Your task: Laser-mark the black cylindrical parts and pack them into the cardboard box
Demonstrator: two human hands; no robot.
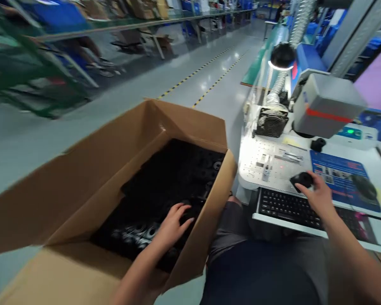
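An open cardboard box (108, 148) stands at the left, filled with dark round parts (171, 173). My left hand (174, 222) reaches inside near the box's right wall, fingers curled over the dark parts; whether it grips one is hard to make out. On the right, my right hand (319, 192) pinches a black part (301, 181) between thumb and fingers, just above the front of the white perforated plate (279, 169). Small metal fixtures (266, 167) sit on that plate, left of the held part.
A keyboard (285, 207) lies along the desk's front edge. Behind it are a blue mat (339, 169) with a mouse (364, 187), a grey machine head (328, 103), another black part (318, 144) and a fan (272, 123). A green-framed bench (114, 29) stands beyond the aisle.
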